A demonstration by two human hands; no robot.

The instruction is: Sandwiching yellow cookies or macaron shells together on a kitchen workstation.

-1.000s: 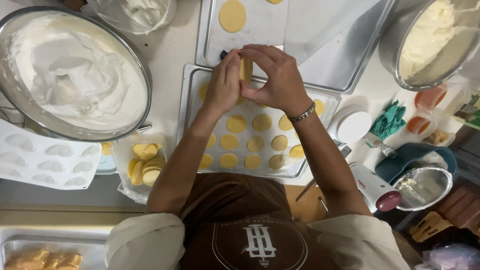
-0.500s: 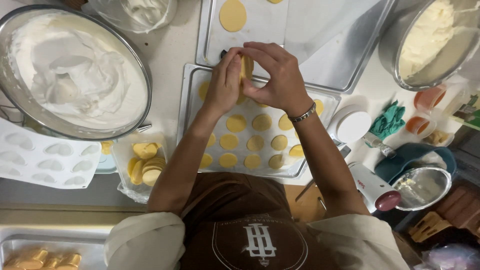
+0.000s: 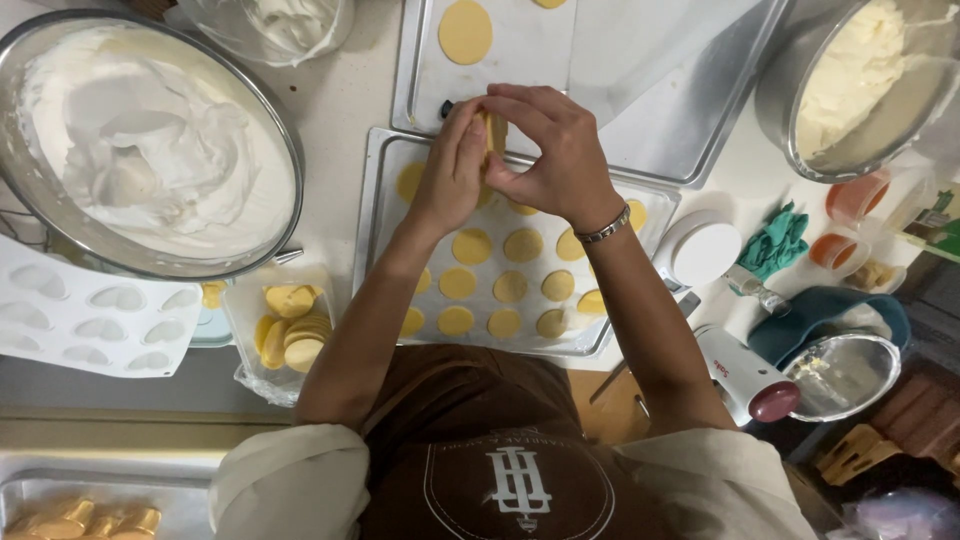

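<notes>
Over silver baking tray: thin round yellow biscuit disc held edge-up, upright.
Left hand and right hand pinch it together, wrists bent inward.

A thin, round, pale-yellow cake disc stands on edge above the tray, pinched between fingers.
</notes>
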